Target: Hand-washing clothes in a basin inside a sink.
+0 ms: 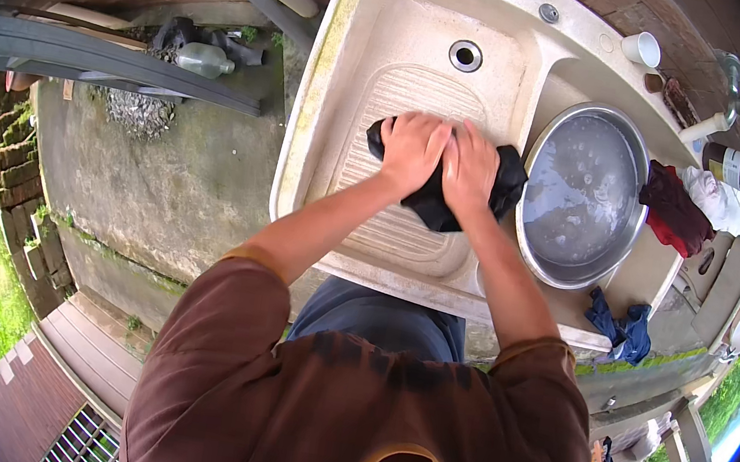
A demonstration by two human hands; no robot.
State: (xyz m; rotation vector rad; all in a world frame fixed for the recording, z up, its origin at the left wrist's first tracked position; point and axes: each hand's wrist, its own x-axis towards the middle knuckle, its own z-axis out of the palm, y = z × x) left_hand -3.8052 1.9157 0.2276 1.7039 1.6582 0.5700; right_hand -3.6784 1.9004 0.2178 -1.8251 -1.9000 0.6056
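Observation:
A wet-looking black cloth (441, 202) lies bunched on the ribbed washboard (370, 231) moulded into the pale stone-like laundry sink (324, 154). My left hand (413, 152) grips its left part, fingers curled over the fabric. Right beside it, thumbs close together, my right hand (470, 167) grips the cloth's other side. Folds of the cloth stick out past both hands, and what lies beneath the palms is hidden. Beyond my hands is the metal-rimmed drain hole (465, 56).
To the right a steel basin (565, 283) holds cloudy, sudsy water. Dark red cloth (676, 210) and blue cloth (619, 326) hang over the sink's edges. A white cup (641, 49), a drain strainer (548, 13) and a tap (711, 126) stand along the back. A brown bottle (733, 167) lies far right.

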